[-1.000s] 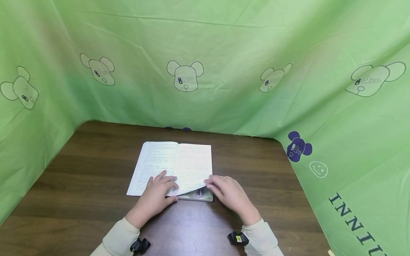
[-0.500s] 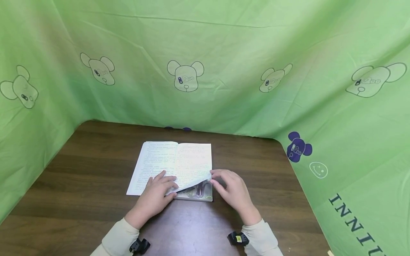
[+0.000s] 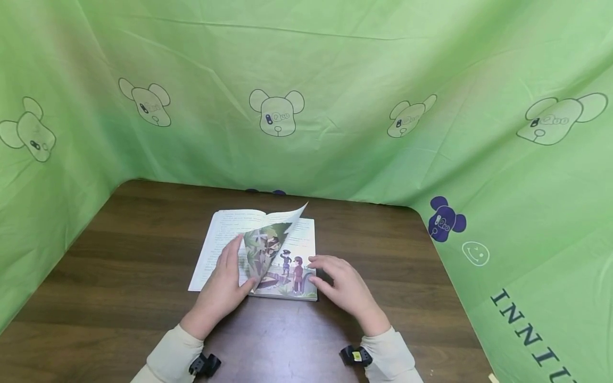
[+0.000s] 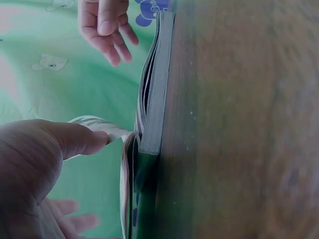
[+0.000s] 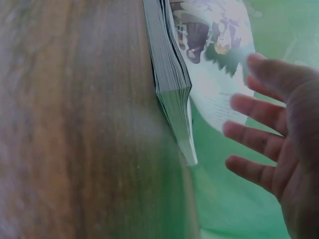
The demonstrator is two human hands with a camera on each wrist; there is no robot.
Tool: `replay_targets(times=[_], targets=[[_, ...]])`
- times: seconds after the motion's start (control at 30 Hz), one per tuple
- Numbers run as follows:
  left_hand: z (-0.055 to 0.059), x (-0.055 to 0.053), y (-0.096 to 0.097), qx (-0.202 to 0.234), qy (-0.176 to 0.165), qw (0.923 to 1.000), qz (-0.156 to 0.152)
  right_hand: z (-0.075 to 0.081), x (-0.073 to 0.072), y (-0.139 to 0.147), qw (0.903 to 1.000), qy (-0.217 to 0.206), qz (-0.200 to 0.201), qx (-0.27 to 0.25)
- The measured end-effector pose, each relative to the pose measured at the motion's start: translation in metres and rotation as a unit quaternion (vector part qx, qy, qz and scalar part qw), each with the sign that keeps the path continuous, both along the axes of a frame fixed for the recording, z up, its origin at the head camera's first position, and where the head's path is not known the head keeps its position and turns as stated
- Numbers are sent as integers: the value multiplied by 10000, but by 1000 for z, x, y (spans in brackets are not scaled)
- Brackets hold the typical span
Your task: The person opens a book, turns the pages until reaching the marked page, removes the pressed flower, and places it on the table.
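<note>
An open book (image 3: 287, 271) lies on the wooden table. Text fills its left page, and a colour picture with figures shows on the right. One page (image 3: 268, 239) stands lifted and curled over the middle, its picture side toward me. My left hand (image 3: 222, 282) is at this page near the spine, fingers extended along its left side. In the left wrist view the thumb (image 4: 89, 139) lies against the page's lower edge. My right hand (image 3: 347, 284) is at the book's right edge, fingers loosely bent. In the right wrist view those fingers (image 5: 256, 139) are spread, holding nothing.
Brown table (image 3: 119, 255) surface surrounds the book. Green cloth (image 3: 335, 106) printed with bear-like heads hangs behind and along both sides. A black wrist device (image 3: 205, 366) sits at the left sleeve, another black device (image 3: 356, 356) at the right.
The right page's lower corner rose in the right fingers, then left them. The page now curls up toward the left, exposing a picture page. My left hand shifted left and turned up beside it.
</note>
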State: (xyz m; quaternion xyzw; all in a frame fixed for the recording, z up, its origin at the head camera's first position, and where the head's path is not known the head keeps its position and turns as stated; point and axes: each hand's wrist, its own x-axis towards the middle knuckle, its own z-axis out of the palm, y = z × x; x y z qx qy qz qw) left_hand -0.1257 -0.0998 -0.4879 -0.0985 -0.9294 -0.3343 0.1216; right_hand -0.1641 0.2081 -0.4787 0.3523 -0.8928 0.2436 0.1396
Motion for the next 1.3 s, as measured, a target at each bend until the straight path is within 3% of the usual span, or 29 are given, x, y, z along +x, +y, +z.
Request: replay_targets(times=[0.27, 0.4, 0.77, 1.3], targets=[[-2, 0, -5, -237, 776, 9966, 153, -3, 0, 1, 9963, -562, 353, 544], [-2, -2, -7, -507, 958, 9941, 84, -4, 0, 2, 9923, -827, 539, 748], [-1, -3, -9, -789, 449, 9950, -426, -8, 1, 2, 9825, -1466, 514, 1025], [-1, 1, -7, -1323, -48, 9868, -936, -8, 2, 2, 9822, -1421, 418, 1154]])
